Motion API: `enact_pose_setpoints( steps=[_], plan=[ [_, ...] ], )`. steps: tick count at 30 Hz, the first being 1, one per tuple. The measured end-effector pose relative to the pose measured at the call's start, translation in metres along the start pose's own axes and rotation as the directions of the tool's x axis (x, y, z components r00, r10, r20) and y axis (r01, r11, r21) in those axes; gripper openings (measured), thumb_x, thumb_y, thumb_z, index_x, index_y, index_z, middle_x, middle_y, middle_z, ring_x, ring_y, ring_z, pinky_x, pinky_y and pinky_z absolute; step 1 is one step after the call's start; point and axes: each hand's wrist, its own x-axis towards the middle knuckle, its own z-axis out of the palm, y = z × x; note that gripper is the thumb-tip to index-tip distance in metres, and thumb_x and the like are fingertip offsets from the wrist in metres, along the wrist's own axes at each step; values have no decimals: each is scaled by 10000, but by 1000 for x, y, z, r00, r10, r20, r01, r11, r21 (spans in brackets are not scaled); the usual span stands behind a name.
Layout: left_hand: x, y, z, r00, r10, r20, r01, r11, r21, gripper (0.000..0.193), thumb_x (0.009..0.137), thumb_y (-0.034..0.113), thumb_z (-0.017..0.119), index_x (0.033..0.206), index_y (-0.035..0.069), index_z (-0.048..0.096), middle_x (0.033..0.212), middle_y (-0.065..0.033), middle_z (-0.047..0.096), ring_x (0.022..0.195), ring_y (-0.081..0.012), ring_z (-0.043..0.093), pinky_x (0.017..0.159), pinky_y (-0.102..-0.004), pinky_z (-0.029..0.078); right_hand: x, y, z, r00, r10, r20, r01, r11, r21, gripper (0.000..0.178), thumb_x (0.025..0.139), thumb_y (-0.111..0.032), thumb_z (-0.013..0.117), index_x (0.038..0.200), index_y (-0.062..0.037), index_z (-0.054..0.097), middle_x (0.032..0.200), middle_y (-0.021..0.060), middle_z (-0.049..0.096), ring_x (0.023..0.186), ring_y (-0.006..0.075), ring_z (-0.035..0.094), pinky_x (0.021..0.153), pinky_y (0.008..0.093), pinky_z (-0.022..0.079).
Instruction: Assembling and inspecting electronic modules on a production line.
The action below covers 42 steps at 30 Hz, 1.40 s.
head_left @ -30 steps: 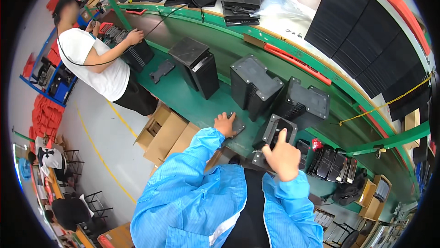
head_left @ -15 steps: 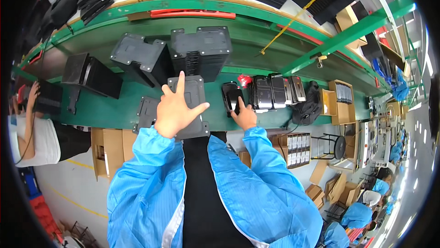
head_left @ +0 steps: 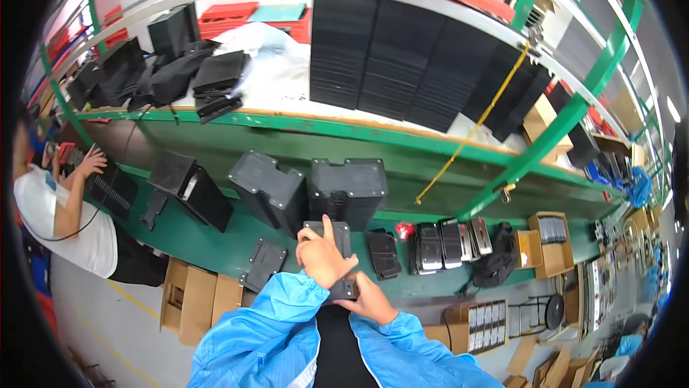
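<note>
In front of me on the green bench lies a dark plastic panel (head_left: 343, 237) with rounded tabs at its corners. My left hand (head_left: 324, 259) rests over it, forefinger stretched toward the far edge and thumb held apart. At the panel's near right corner, my right hand (head_left: 372, 300) has thumb and forefinger on either side of the edge; the other fingers are partly hidden. A similar panel (head_left: 264, 265) lies to the left. Behind stand two tall stacks of such panels (head_left: 348, 183) (head_left: 269, 183). A flat black device (head_left: 384, 253) lies right of my hands.
Farther right are a row of upright flat devices (head_left: 438, 246), a black bag (head_left: 495, 262) and cardboard boxes (head_left: 552, 244). A black case (head_left: 190, 191) stands on the left, beyond it a co-worker (head_left: 68, 223). A green-edged shelf (head_left: 287, 121) spans above; a yellow strap (head_left: 477, 122) hangs down.
My right hand has left the flat black device and come to the panel's near right corner. My left hand stays over the panel. The view has tilted up, showing more of the shelf.
</note>
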Motion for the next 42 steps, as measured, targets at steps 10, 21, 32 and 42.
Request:
enact_pose_setpoints(
  steps=[10, 21, 32, 42],
  plan=[
    [54, -194, 128, 917, 398, 29, -169, 455, -874, 964, 878, 443, 697, 1638, 126, 195, 1490, -256, 480, 1353, -408, 490, 1066, -450, 463, 40, -27, -14, 997, 60, 38, -48, 963, -267, 689, 836, -521, 772, 1275, -49, 526, 877, 136, 688, 736, 348, 696, 645, 437, 537],
    [62, -197, 210, 990, 137, 30, -129, 971, -203, 1181, 614, 494, 867, 1620, 300, 280, 1367, -305, 440, 1262, -493, 465, 1003, -521, 507, 111, -85, 43, 861, 509, 14, -276, 490, -827, 964, 834, -590, 684, 1544, -23, 364, 712, 148, 698, 683, 260, 723, 573, 396, 519],
    [68, -177, 134, 983, 120, -139, -183, 703, -688, 784, 889, 409, 738, 1528, 79, 427, 1229, -277, 592, 1105, -407, 613, 946, -478, 510, 74, -40, -66, 908, 404, -115, -419, 859, -294, 869, 893, -541, 638, 1588, -130, 316, 805, 285, 704, 777, 468, 689, 721, 485, 566],
    [16, -11, 26, 991, 86, -101, -104, 976, -192, 1136, 717, 733, 730, 1587, 115, 338, 1188, -337, 537, 836, -410, 643, 723, -410, 575, 36, 151, -17, 739, 564, -369, -645, 433, -629, 864, 905, -599, 631, 1584, -152, 339, 1090, 235, 647, 922, 388, 699, 737, 484, 574]
  ],
)
